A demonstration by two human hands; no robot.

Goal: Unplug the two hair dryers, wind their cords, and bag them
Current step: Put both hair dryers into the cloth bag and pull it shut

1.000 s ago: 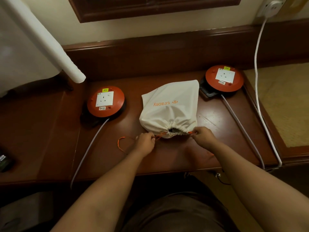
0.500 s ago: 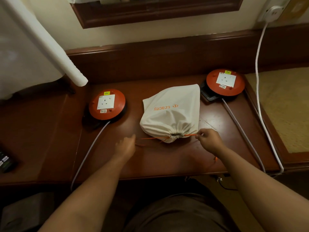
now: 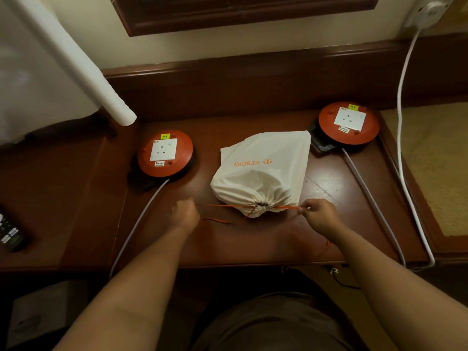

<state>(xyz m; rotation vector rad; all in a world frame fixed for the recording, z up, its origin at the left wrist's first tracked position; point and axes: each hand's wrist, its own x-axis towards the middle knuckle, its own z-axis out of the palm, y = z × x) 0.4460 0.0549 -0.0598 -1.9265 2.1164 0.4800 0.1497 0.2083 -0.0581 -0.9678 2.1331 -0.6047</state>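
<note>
Head: cord reels (image 3: 165, 153) flanking bag (image 3: 263, 171)

A dark wooden tabletop (image 3: 253, 239) fills the middle of the view. On it, at about ten o'clock, lies an orange cable reel (image 3: 165, 153) with a white socket face, a grey cable (image 3: 136, 225) running from it toward seven o'clock. A second orange reel (image 3: 349, 123) sits at two o'clock. A white cord (image 3: 400, 117) drops from a wall plug (image 3: 430, 11) at one o'clock. A remote control (image 3: 10, 233) lies at nine o'clock. A white roll (image 3: 83, 64) slants in from eleven o'clock.
</note>
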